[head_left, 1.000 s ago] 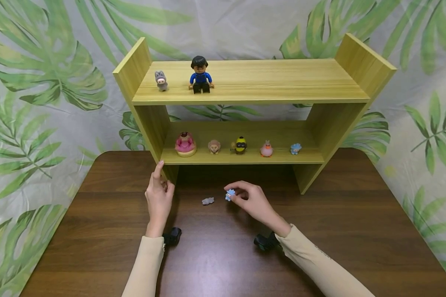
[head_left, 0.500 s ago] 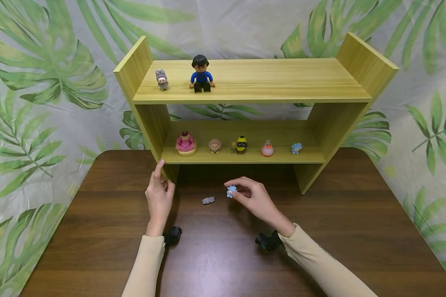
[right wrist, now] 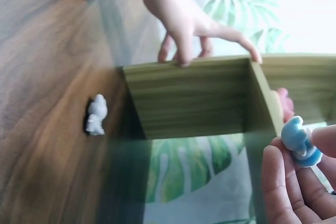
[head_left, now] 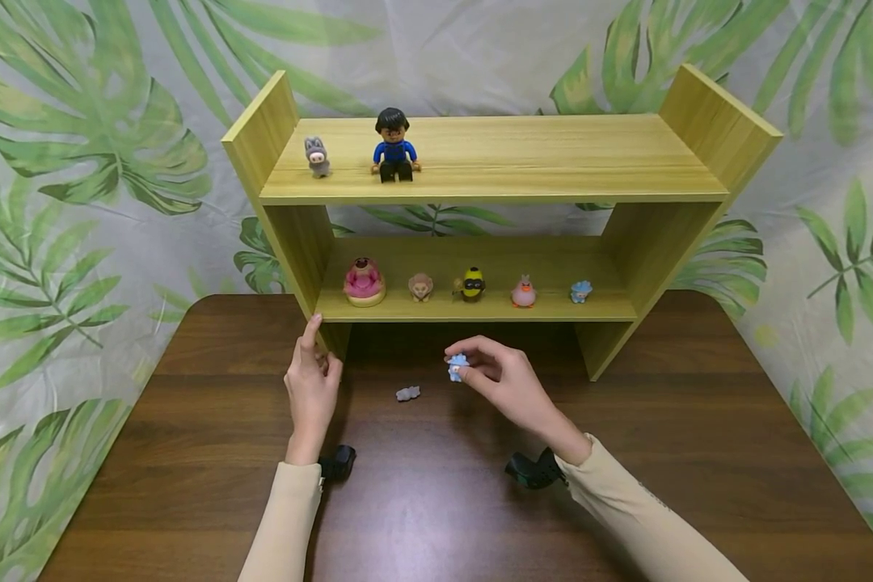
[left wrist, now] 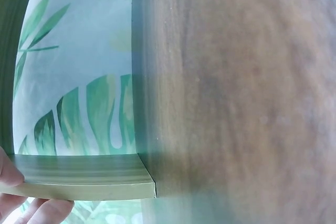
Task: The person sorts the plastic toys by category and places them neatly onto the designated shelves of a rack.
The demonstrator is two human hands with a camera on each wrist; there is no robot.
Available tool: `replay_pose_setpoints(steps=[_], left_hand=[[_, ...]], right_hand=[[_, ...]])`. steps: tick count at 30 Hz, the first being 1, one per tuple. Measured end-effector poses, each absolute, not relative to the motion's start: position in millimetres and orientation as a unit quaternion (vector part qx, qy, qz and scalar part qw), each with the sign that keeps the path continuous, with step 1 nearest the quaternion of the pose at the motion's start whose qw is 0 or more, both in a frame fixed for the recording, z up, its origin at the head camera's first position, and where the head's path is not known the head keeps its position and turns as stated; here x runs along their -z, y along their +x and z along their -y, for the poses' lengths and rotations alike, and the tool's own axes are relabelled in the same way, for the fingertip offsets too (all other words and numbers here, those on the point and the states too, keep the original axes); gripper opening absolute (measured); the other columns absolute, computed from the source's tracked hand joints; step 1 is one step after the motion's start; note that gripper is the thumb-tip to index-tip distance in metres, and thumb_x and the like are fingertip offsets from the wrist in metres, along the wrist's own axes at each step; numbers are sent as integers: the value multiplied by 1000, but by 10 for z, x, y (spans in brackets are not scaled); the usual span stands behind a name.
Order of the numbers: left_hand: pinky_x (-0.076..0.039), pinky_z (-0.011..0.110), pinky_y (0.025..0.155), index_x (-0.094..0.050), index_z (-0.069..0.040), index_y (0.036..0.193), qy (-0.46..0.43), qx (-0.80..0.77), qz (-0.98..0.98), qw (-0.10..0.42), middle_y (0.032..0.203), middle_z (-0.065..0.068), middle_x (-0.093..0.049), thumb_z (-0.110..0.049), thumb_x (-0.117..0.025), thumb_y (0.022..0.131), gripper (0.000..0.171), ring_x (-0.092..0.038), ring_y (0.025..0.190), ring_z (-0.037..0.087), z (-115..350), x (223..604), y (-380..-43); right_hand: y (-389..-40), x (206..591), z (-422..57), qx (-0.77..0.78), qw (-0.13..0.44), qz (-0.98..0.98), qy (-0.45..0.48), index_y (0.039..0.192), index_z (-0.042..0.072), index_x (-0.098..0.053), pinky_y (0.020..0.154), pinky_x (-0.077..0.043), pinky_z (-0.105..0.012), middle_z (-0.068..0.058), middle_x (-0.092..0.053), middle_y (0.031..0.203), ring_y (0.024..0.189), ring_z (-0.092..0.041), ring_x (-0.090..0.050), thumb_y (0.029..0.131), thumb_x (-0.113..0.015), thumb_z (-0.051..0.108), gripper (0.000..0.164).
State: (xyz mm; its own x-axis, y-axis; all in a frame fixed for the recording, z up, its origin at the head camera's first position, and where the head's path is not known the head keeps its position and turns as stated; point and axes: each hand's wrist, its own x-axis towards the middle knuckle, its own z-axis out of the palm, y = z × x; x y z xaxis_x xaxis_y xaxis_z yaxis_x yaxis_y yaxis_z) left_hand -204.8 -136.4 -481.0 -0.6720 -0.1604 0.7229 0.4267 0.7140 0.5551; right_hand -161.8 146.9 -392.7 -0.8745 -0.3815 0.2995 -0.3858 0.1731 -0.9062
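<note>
My right hand (head_left: 505, 380) pinches a small light-blue figurine (head_left: 457, 368) between thumb and fingertips, held over the table in front of the shelf. The right wrist view shows this blue figurine (right wrist: 300, 142) at the fingertips. My left hand (head_left: 313, 392) grips the front edge of the left side panel of the wooden shelf (head_left: 436, 318), its index finger stretched up to the lower board's corner. In the left wrist view, fingertips (left wrist: 50, 211) show on either side of that panel. A small grey figurine (head_left: 408, 394) lies on the table between the hands.
On the lower board stand a pink bear (head_left: 364, 283), a tan figurine (head_left: 420, 287), a yellow-and-black one (head_left: 472, 285), a pink duck (head_left: 523, 292) and a blue one (head_left: 580, 292). A grey figurine (head_left: 317, 158) and a blue-shirted doll (head_left: 394, 145) occupy the top board.
The right hand has risen slightly and moved a little toward the shelf and to the right, carrying the blue figurine. The left hand and the grey figurine on the table have stayed put.
</note>
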Motion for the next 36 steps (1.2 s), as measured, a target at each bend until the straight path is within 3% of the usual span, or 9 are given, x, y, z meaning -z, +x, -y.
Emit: replay_pose_setpoints(steps=[14,24,36], left_hand=[[-40,38,52,-34,-30,142,-82,375,832,401,81,16,-47,17,-56,80,80,-47,58,21,1369,4804,-2038],[-40,39,53,-34,-30,142,-84,374,832,400,82,16,-48,16,-56,80,80,-47,57,21,1363,4807,-2040],[-42,40,51,-34,-29,142,-83,374,833,400,85,16,-50,16,-56,79,80,-51,58,24,1363,4806,-2037]], right_hand=[[-1589,3725,-1526,-603,24,747,279,113,3,-65,77,-52,-33,-11,-62,110,87,-29,-63,92,-60,0,22],[-1590,3527,-1562,-600,37,746,286,115,-2,-63,79,-52,-33,-12,-62,115,92,-21,-64,90,-61,-4,26],[-1615,3243,-1589,-588,78,746,304,111,-2,-62,78,-52,-32,-11,-61,105,91,-21,-61,87,-62,-7,24]])
